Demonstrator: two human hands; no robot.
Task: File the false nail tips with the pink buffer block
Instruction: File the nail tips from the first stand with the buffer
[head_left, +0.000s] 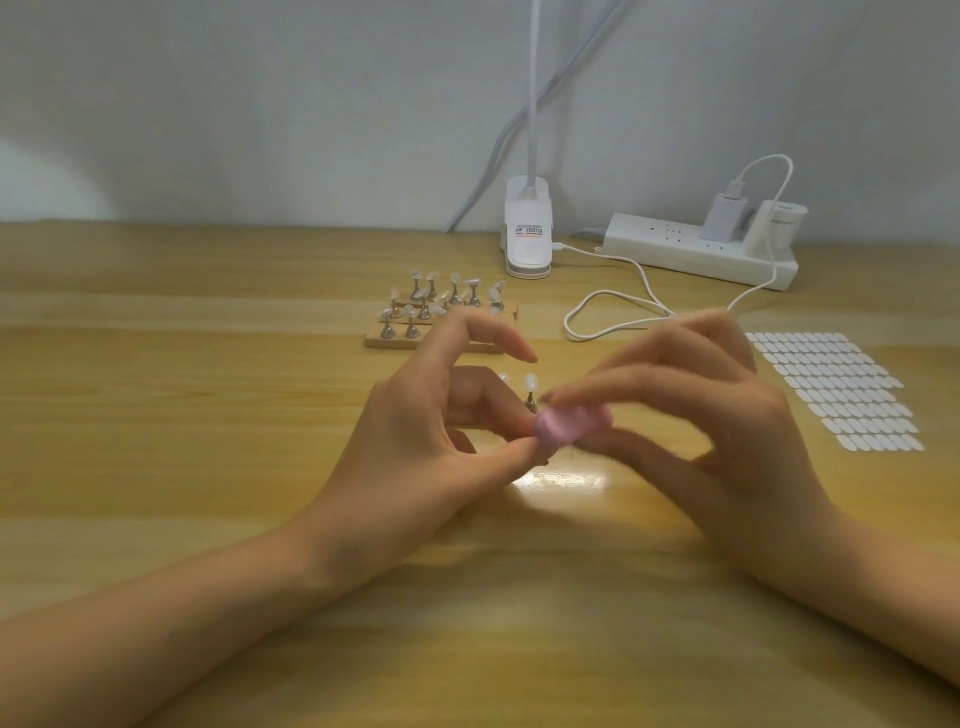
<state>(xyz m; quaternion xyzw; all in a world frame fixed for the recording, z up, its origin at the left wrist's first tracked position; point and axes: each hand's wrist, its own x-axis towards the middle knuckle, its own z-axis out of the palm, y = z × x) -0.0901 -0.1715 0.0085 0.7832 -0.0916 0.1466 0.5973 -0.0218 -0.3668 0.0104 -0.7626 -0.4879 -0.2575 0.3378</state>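
Two bare hands meet low over the pale wooden table (208, 415), near its middle. The right hand (717, 431) grips a small pink buffer block (569, 423) between thumb below and forefinger above, its other fingers fanned out behind. The block is blurred and sits just off the tabletop, right between the two hands. The left hand (415, 431) has its forefinger lifted and crooked, while its thumb and lower fingers draw together at the block's left end. With the blur, I cannot tell whether they pinch anything. Just behind that spot, a clear false nail tip on a small metal stand (530, 385) pokes up, touching or nearly touching the block.

Further back lie light wooden strips carrying more nail tips on metal stands (441, 306). Behind those is a white clip-on lamp base (527, 228), and to its right a white power strip (691, 249) with a white cable (613, 312) looping over the table. A sheet of white oval stickers (836, 389) lies flat beside the right hand
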